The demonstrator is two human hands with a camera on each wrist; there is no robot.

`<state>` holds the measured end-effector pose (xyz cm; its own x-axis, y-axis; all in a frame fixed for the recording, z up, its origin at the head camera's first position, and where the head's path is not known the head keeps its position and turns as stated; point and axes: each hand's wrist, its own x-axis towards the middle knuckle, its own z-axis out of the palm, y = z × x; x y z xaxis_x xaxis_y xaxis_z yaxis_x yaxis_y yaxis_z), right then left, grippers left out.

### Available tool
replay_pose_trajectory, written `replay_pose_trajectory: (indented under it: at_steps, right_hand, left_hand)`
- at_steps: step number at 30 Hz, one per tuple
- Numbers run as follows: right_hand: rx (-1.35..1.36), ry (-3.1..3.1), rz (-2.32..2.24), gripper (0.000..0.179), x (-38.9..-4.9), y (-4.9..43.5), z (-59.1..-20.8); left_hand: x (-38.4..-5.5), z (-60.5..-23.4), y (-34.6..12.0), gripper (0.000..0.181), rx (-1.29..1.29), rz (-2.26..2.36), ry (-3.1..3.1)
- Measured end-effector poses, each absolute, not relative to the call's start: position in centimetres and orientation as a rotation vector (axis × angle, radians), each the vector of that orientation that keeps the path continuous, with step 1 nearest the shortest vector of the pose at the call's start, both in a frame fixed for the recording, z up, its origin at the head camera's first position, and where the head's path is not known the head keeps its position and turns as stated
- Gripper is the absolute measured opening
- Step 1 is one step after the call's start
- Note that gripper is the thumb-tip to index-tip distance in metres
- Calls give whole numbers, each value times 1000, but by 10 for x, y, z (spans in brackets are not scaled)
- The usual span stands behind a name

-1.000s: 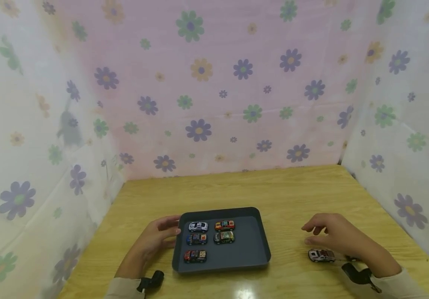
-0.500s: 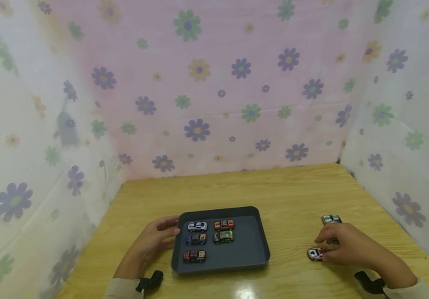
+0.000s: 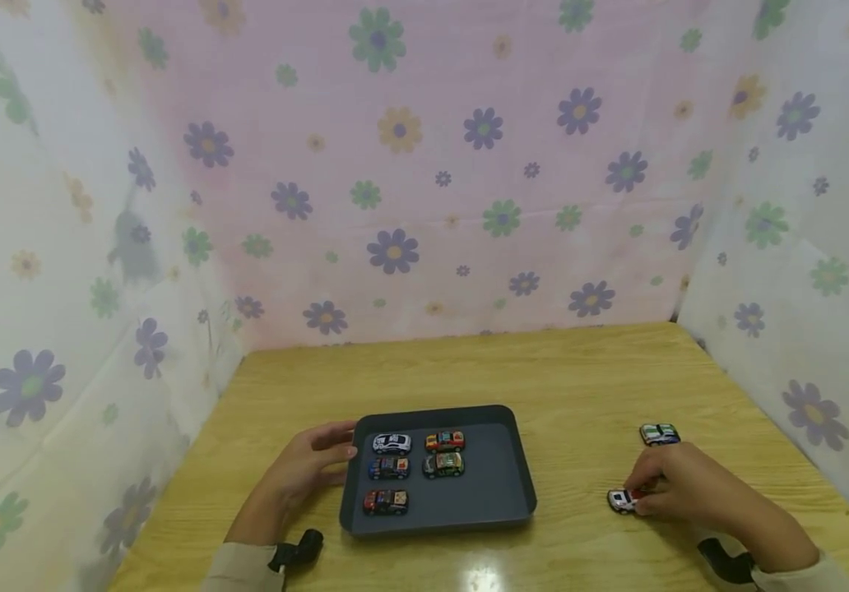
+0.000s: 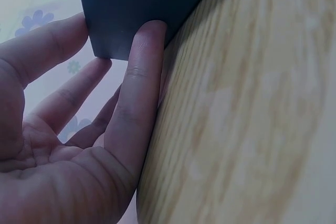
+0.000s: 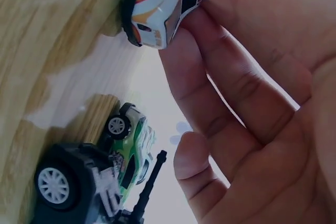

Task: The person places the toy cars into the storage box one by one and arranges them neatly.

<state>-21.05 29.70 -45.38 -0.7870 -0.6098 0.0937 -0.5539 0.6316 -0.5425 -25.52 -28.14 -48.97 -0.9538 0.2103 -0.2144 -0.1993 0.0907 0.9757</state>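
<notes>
White car (image 3: 619, 500): right of the tray (image 3: 487, 493), well apart, near side of the table (image 3: 565, 386). Your right hand (image 3: 694, 492) pinches it, thumb and fingers on the body; can't tell if its wheels touch wood. Likely light, stiff, a bit slick; best held across the sides, clear of the wheels. Green car (image 3: 659, 434) sits beyond, far side. Black car (image 5: 55, 184) stands near your fingers in the wrist view, a thin rod (image 5: 149, 187) by it, maybe a snag. Bare wood stretches leftward to the tray's raised rim. Left hand (image 3: 304, 470) has fingers spread, touching the tray's left wall. Tray cars (image 3: 389, 469): five, left and middle; right side gives room.
</notes>
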Motion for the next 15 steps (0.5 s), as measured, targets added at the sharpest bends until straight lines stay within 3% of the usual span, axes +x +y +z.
replay_pose_trajectory:
  at_steps: [15]
  right_hand:
    - [-893,2766,-830,20,-208,292,-456]
  left_hand:
    - [-254,-489,-283,59,16,1927,2088]
